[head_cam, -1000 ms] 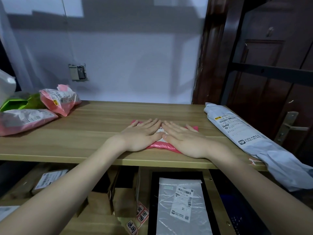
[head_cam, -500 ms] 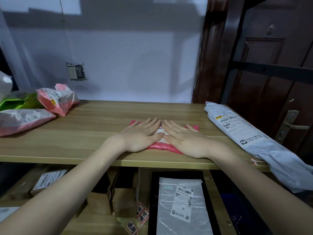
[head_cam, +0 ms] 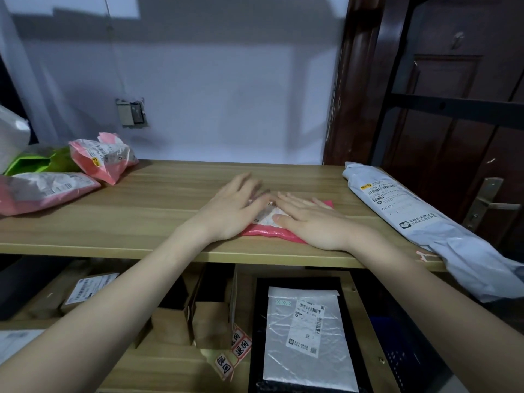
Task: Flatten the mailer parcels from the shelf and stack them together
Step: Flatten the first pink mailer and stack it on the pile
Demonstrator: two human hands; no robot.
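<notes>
While right hand [head_cam: 314, 222] presses, left hand [head_cam: 231, 209] now lifted, blurred.

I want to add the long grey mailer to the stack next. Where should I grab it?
Take the grey mailer around its firm, rolled middle, reaching in from the left with the right hand. Its near end overhangs the shelf edge and looks limp and crumpled, so it would probably sag.

Bare shelf [head_cam: 158, 211] lies between the pink parcels [head_cam: 102, 157] leftward and grey mailer [head_cam: 402, 211] rightward.
</notes>
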